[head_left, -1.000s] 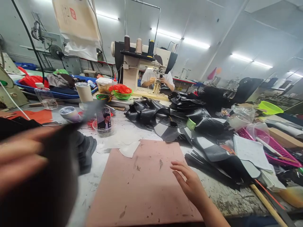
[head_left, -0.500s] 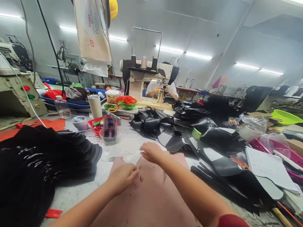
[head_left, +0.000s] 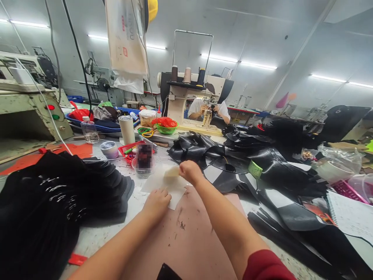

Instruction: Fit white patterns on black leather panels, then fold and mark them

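Surface (head_left: pixel 97 235) holds pink board (head_left: pixel 183 245), cut off below; bag (head_left: pixel 125 46) hangs behind, print hard to read; white sheet (head_left: pixel 155 181) lies across board's far edge under left hand (head_left: pixel 158 200), fingers together, grip unclear; green bowl (head_left: pixel 167 130) holds red plastic (head_left: pixel 166 122), clear tub (head_left: pixel 136 171) a pixelated phone (head_left: pixel 145 155); right hand (head_left: pixel 190 172) pinches blurred yellowish card (head_left: pixel 171 173).

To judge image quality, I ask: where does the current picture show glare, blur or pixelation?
Head view: ceiling lights show as white strips; head view: glare on the black sheets; head view: the pale piece at the right hand looks blurred; head view: blocky pixels sit over the clear tub.
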A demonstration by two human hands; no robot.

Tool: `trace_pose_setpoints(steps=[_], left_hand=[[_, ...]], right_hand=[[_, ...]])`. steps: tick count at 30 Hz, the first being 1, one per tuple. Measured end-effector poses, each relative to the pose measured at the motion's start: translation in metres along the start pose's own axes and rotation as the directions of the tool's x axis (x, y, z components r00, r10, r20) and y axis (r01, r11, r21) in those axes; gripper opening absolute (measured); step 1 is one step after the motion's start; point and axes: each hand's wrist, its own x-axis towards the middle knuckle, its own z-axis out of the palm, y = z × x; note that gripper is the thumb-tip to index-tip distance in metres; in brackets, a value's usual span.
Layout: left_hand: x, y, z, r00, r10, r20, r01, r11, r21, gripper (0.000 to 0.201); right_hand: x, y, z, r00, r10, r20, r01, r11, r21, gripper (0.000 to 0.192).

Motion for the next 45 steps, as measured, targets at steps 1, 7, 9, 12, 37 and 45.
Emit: trace_pose_setpoints(steps=[1, 7, 9, 12, 37, 45], left_hand=[[0.001, 0.000, 0.000, 1.000, -0.002, -0.002, 0.002, 1.000, -0.002, 0.026], [0.003, -0.003, -0.005, 0.999, -0.032, -0.001, 0.032, 0.997, -0.070, 0.018], [0.001, -0.002, -0.009, 0.998, -0.062, -0.006, 0.061, 0.991, -0.116, 0.015], [-0.009, 0.014, -0.018, 0.991, -0.113, -0.064, 0.097, 0.971, -0.216, 0.016], [-0.035, 0.076, -0.017, 0.917, -0.397, 0.043, 0.113, 0.155, -0.981, 0.018], [0.005, 0.013, 0.003, 0.798, -0.599, -0.069, 0.269, 0.456, -0.848, 0.018]], right_hand=[[0.000, 0.004, -0.005, 0.993, 0.087, -0.075, -0.084, 0.996, 0.039, 0.017], [-0.032, 0.035, -0.052, 0.784, 0.530, -0.324, -0.418, 0.836, 0.357, 0.023], [-0.056, 0.037, -0.069, 0.737, 0.599, -0.312, -0.438, 0.776, 0.454, 0.022], [-0.100, 0.020, -0.082, 0.748, 0.626, -0.219, -0.423, 0.705, 0.569, 0.018], [-0.180, -0.074, -0.064, 0.746, 0.639, 0.188, -0.405, 0.211, 0.890, 0.016], [-0.189, -0.053, -0.069, 0.650, 0.751, 0.120, -0.408, 0.212, 0.888, 0.015]])
